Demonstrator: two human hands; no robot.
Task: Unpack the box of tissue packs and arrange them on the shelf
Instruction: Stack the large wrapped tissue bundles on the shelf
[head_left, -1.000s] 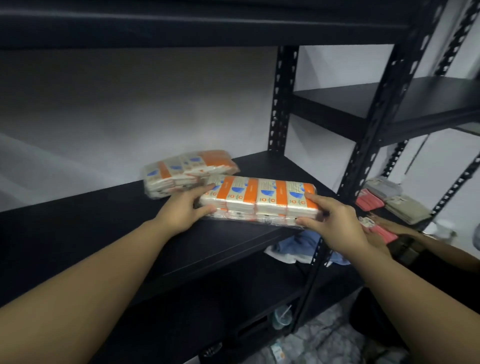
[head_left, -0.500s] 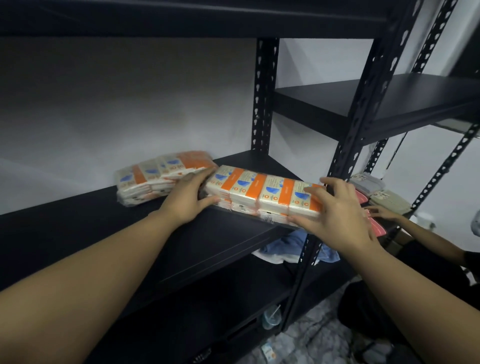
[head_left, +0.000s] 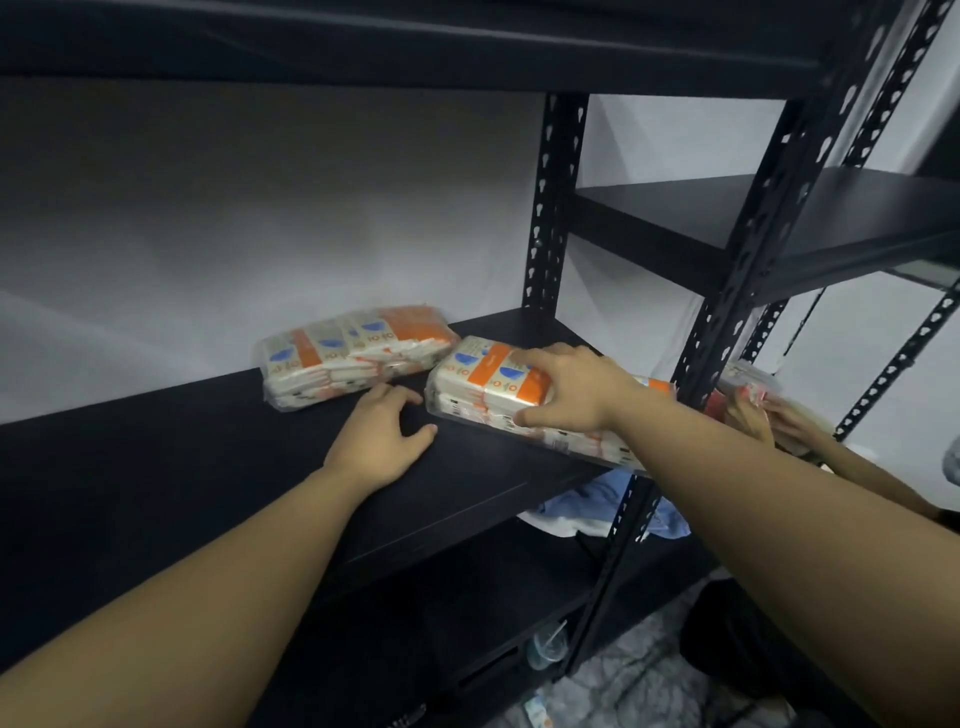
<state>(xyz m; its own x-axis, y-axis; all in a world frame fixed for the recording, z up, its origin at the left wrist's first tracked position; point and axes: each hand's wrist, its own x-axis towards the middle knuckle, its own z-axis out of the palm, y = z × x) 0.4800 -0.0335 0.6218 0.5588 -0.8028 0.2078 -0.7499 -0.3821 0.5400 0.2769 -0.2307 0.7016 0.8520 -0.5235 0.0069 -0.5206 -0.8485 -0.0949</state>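
the near tissue pack (head_left: 491, 382) lies on the black shelf (head_left: 156, 483) at about 2 o'clock from the left hand (head_left: 382, 439) and directly under the right hand (head_left: 571, 392), its right end reaching the shelf's front corner by the slotted upright post (head_left: 748, 249). the right hand lies over the pack's top with its fingers spread along the wrapper and its thumb curled against the front side, gripping it. the left hand rests on the bare shelf just beside the pack's left end, fingers loosely bent and holding nothing; whether its fingertips touch the wrapper cannot be told. a second tissue pack (head_left: 353, 353) lies at 11 o'clock from the left hand, against the pale wall (head_left: 260, 208), close to the first pack. the right forearm hides much of the near pack's right half. at 3 o'clock, past the post, another person's hand (head_left: 753, 415) is partly cut off and blurred, and what it touches is hard to make out. both packs are soft, rectangular bundles in glossy clear film, printed white with orange bands and blue marks. the shelf boards are matte black, the posts perforated metal. a blue cloth (head_left: 597, 499) is bunched on the lower shelf.
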